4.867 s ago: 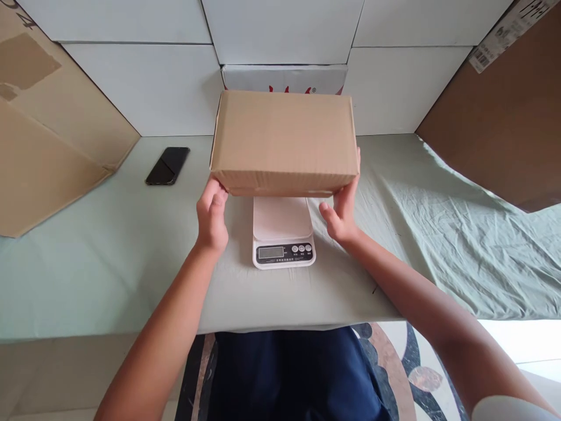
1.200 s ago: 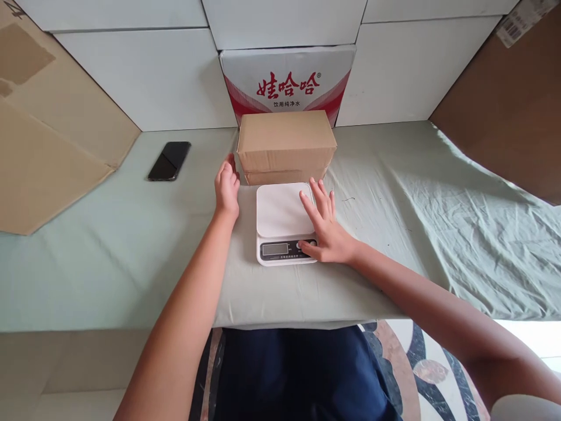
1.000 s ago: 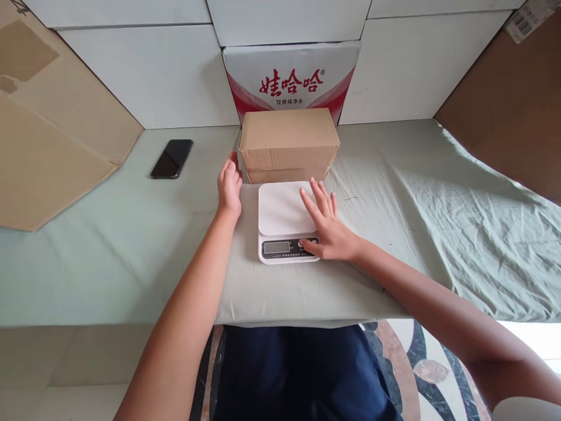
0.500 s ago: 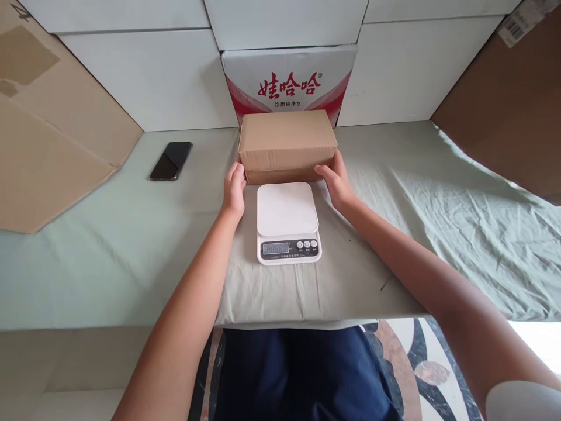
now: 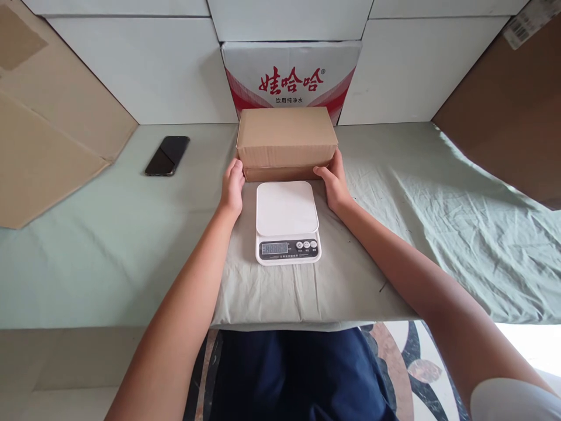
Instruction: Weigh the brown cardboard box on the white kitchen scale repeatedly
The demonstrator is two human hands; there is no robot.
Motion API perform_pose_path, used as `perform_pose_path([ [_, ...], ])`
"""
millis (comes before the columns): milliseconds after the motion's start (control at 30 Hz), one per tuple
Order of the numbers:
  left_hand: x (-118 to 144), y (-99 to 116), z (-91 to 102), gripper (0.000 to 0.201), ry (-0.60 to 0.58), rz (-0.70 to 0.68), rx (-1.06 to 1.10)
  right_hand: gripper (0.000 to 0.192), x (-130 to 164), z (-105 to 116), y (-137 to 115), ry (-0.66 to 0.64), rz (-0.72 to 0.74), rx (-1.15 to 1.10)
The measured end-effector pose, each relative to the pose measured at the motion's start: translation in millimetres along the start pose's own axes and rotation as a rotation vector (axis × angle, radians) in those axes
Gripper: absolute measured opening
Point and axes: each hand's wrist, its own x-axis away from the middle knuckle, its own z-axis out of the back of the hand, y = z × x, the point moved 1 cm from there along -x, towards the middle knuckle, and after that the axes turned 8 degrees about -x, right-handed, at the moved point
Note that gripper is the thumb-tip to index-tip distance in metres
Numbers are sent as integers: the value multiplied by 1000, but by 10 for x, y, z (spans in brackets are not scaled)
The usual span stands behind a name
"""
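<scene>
A plain brown cardboard box (image 5: 286, 140) rests on the green cloth just behind a white digital kitchen scale (image 5: 287, 222). My left hand (image 5: 232, 188) grips the box's lower left corner. My right hand (image 5: 333, 182) grips its lower right corner. The scale's flat platform is bare and its display near the front edge is lit with digits.
A black phone (image 5: 167, 155) lies at the back left. A red and white printed carton (image 5: 290, 76) stands against the white wall behind the box. Large cardboard sheets lean at the left (image 5: 48, 128) and right (image 5: 508, 111). The table's front edge (image 5: 109, 321) runs near my lap.
Earlier I set the box down behind the scale. My right hand then left the scale's buttons, the display lit up, and both hands now clasp the box's lower corners.
</scene>
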Motion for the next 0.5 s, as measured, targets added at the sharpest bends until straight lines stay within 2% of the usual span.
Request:
perform_pose_path([
  [233, -56, -45, 6, 77, 8, 16, -1, 69, -9, 24, 65, 12, -19, -26],
  [333, -47, -46, -5, 78, -4, 7, 12, 77, -26, 42, 115, 26, -21, -50],
  [500, -36, -38, -39, 74, -12, 8, 21, 86, -59, 31, 136, -21, -37, -61],
])
